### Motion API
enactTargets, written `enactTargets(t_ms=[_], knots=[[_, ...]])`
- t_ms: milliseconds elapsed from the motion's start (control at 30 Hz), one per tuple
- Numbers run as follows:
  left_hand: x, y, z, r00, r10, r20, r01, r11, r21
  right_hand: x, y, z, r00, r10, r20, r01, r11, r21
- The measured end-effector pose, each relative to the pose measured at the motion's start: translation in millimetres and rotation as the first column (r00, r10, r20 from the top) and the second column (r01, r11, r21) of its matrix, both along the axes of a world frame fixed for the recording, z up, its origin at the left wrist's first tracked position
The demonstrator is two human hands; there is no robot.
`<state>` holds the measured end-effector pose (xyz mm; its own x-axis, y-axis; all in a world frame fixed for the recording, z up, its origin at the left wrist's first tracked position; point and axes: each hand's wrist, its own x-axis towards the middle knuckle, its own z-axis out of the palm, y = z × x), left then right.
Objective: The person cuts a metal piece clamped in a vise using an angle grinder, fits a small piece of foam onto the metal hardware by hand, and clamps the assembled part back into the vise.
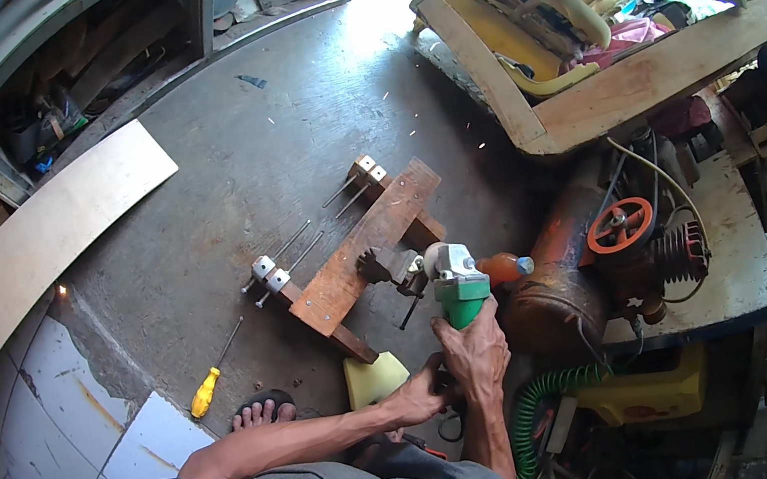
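Observation:
My right hand (477, 354) is wrapped round the green body of an angle grinder (461, 289) with a silver head. Close beside it, my left hand (417, 397) curls at the grinder's dark rear end, its fingertips partly hidden. The grinder's disc (432, 260) meets the jaws of a small dark metal vise (393, 266). Whatever the jaws clamp is too small to make out. The vise sits on a low wooden bench (342, 297) fitted with metal rods and blocks (269, 273). A few sparks fly beyond the bench.
A yellow screwdriver (206, 392) lies on the floor near my foot. To the right stand a rusty air compressor (556, 297), an orange bottle (504, 268) and a coiled green hose (525, 419). A wooden frame (651, 78) is at far right, a curved pale board (51, 254) at left.

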<state>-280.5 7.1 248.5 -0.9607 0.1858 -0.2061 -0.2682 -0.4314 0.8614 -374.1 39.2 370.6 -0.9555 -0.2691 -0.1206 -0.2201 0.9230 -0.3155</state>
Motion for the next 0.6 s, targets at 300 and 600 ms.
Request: enactTargets(t_ms=[300, 600], knots=[[-1, 11, -9, 0.999, 0.026, -0.024, -0.024, 0.997, 0.068, -2, 6, -10, 0.994, 0.043, -0.097, -0.04, 0.999, 0.035], [-5, 16, -17, 1.0, 0.025, -0.016, -0.023, 0.995, 0.102, -4, 2, -10, 0.994, 0.067, -0.091, -0.06, 0.996, 0.071]])
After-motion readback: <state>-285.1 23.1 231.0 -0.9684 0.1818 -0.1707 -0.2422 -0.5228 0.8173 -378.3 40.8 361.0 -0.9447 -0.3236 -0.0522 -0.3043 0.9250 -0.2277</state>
